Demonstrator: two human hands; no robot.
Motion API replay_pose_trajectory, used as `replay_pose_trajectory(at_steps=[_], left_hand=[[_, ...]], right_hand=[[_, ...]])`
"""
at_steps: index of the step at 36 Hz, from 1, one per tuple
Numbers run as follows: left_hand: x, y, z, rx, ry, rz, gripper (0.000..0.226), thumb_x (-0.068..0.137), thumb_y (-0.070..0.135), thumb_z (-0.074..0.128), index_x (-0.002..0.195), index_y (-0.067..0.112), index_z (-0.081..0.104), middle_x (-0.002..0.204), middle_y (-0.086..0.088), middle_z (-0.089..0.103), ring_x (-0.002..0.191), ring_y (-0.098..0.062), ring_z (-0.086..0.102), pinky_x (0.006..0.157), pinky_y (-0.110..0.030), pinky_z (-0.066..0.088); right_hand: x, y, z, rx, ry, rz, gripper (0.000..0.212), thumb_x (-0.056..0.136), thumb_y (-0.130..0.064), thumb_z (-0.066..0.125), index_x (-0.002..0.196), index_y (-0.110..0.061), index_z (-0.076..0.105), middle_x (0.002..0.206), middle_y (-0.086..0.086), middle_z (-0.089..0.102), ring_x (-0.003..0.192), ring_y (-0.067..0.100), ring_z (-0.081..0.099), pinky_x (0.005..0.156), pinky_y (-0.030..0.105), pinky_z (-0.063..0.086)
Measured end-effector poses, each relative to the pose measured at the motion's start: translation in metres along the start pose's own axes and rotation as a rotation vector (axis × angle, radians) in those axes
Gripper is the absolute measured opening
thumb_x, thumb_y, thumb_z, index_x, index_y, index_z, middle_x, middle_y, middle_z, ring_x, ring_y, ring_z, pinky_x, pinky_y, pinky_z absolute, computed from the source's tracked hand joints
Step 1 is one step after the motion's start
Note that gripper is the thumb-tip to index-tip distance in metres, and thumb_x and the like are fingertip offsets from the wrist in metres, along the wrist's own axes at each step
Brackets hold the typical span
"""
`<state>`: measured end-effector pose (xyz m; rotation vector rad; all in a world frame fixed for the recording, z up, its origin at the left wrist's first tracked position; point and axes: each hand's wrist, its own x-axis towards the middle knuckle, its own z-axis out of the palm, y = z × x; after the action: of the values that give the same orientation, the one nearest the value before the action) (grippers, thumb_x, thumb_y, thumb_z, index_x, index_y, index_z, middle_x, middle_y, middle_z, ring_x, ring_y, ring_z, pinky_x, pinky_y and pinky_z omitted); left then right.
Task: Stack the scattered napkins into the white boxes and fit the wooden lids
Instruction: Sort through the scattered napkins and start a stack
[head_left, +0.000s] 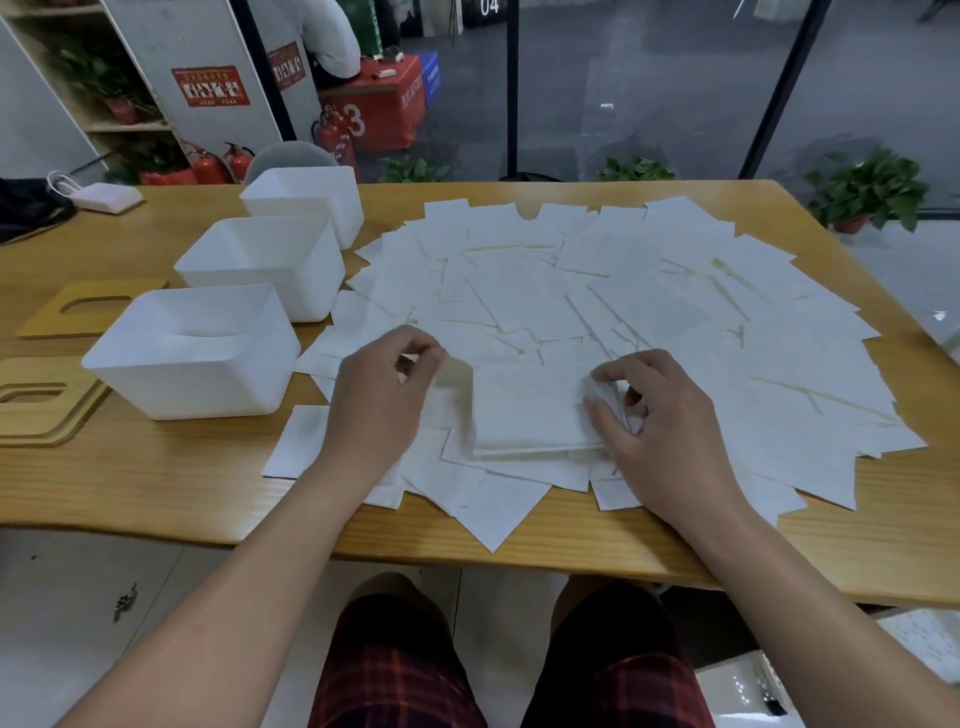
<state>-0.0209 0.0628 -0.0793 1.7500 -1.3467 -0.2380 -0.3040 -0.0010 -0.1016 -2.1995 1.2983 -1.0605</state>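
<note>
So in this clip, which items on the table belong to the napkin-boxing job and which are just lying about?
Part of the job:
scattered napkins
small squared-up napkin stack, right hand at its edge
left hand over the napkins
three white boxes
wooden lids

Just lying about:
white charger with cable
dark fabric at the far-left edge

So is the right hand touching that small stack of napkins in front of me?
Touching. The head view shows the right hand with fingertips and thumb curled onto the right edge of the napkin stack.
</note>
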Motion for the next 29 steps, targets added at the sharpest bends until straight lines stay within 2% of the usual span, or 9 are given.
replay_pose_trajectory(at_steps=[3,5,10,15,20,23,25,27,29], left_hand=[[0.002,0.004,-0.004,-0.135,0.095,-0.055,0.011,0.111,0.026,0.062,0.104,0.022,0.07,0.091,0.015,0.074,0.087,-0.004,0.076,0.071,-0.021,0.054],[0.0,0.009,-0.005,-0.217,0.111,-0.046,0.012,0.112,0.026,0.06,0.108,0.017,0.067,0.095,0.01,0.076,0.093,-0.006,0.078,0.073,-0.03,0.06],[-0.017,0.029,-0.003,-0.367,0.089,0.007,0.013,0.112,0.023,0.062,0.112,0.013,0.07,0.103,0.005,0.078,0.105,-0.014,0.078,0.09,-0.04,0.065],[-0.044,0.054,0.01,-0.438,-0.043,0.04,0.015,0.11,0.022,0.066,0.12,0.017,0.075,0.115,0.007,0.08,0.113,-0.014,0.076,0.101,-0.042,0.062],[-0.068,0.062,0.023,-0.281,-0.195,0.113,0.026,0.109,0.022,0.066,0.133,0.027,0.074,0.125,0.02,0.075,0.121,0.001,0.07,0.106,-0.029,0.058],[-0.073,0.064,0.027,-0.238,-0.283,0.162,0.032,0.109,0.02,0.067,0.139,0.029,0.072,0.133,0.025,0.072,0.126,0.006,0.065,0.11,-0.024,0.053],[-0.074,0.065,0.028,-0.227,-0.31,0.178,0.033,0.108,0.019,0.068,0.14,0.028,0.073,0.138,0.025,0.069,0.127,0.006,0.064,0.109,-0.021,0.052],[-0.071,0.064,0.027,-0.204,-0.24,0.197,0.032,0.106,0.017,0.071,0.135,0.027,0.075,0.134,0.023,0.071,0.121,0.0,0.068,0.1,-0.02,0.055],[-0.065,0.063,0.024,-0.178,-0.105,0.192,0.027,0.104,0.018,0.073,0.128,0.028,0.077,0.122,0.02,0.074,0.111,-0.01,0.07,0.088,-0.021,0.055]], right_hand=[[-0.001,-0.001,-0.001,0.009,0.02,-0.014,0.021,0.099,-0.03,0.075,0.119,-0.024,0.074,0.119,-0.013,0.059,0.097,0.009,0.059,0.081,0.026,0.049],[-0.002,-0.004,-0.002,0.03,0.028,-0.032,0.022,0.1,-0.033,0.074,0.121,-0.024,0.074,0.12,-0.013,0.059,0.102,0.009,0.059,0.083,0.023,0.047],[-0.006,-0.014,-0.005,0.113,0.011,-0.082,0.024,0.102,-0.038,0.072,0.124,-0.029,0.073,0.12,-0.017,0.065,0.102,0.011,0.062,0.088,0.025,0.048],[-0.006,-0.03,-0.008,0.284,-0.052,-0.019,0.04,0.101,-0.054,0.063,0.134,-0.031,0.069,0.115,-0.019,0.075,0.105,0.012,0.068,0.086,0.016,0.044],[-0.005,-0.041,-0.006,0.41,-0.03,0.118,0.041,0.102,-0.059,0.058,0.131,-0.032,0.071,0.097,-0.017,0.078,0.094,0.009,0.071,0.077,0.018,0.048],[-0.003,-0.039,-0.005,0.442,-0.016,0.158,0.022,0.103,-0.047,0.067,0.117,-0.033,0.076,0.079,-0.009,0.073,0.073,0.008,0.067,0.066,0.024,0.048],[-0.001,-0.036,-0.006,0.437,-0.016,0.149,0.01,0.104,-0.028,0.069,0.109,-0.031,0.078,0.083,-0.01,0.075,0.072,0.01,0.068,0.062,0.028,0.05],[0.0,-0.032,-0.008,0.429,-0.025,0.134,0.02,0.103,-0.014,0.066,0.106,-0.03,0.079,0.093,-0.012,0.077,0.08,0.013,0.071,0.063,0.026,0.051],[0.0,-0.031,-0.013,0.419,-0.038,0.125,0.024,0.103,-0.011,0.064,0.106,-0.029,0.079,0.097,-0.013,0.077,0.084,0.011,0.07,0.065,0.019,0.047]])
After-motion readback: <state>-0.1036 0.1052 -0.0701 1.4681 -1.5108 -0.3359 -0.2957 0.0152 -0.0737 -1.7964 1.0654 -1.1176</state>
